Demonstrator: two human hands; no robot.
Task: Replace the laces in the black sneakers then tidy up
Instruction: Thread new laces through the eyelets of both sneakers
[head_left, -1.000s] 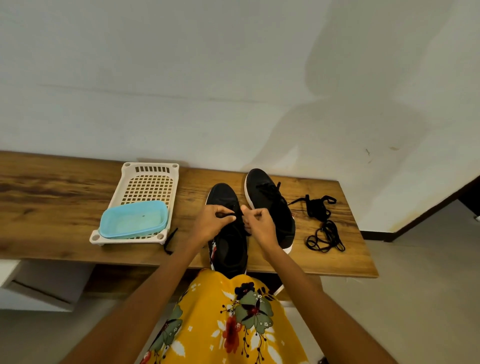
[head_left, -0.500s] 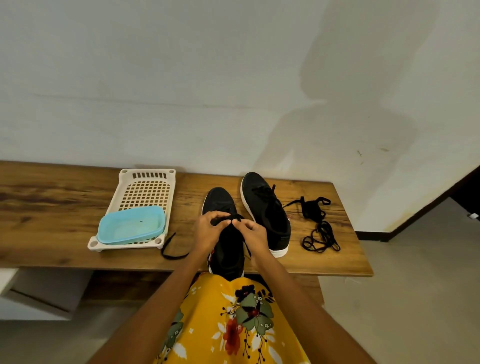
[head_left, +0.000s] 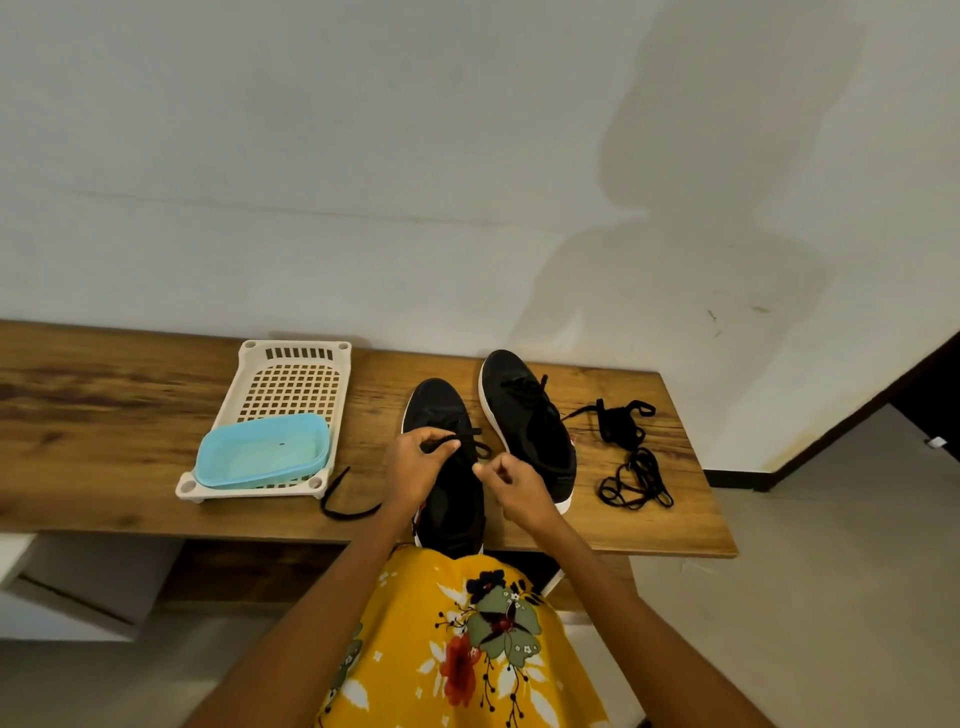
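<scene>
Black lace (head_left: 457, 441) pinched in left hand (head_left: 415, 467) | right hand (head_left: 511, 480) pinching its end over near sneaker (head_left: 447, 467) | best pull both sides even, snug not tight

Both arms reach forward, left hand (head_left: 415, 462) and right hand (head_left: 511, 480) in curled pinching grip.

The person is wearing a yellow fabric garment (head_left: 415, 649) printed with red, green, white and dark flowers; both forearms are showing bare, sleeveless.
</scene>
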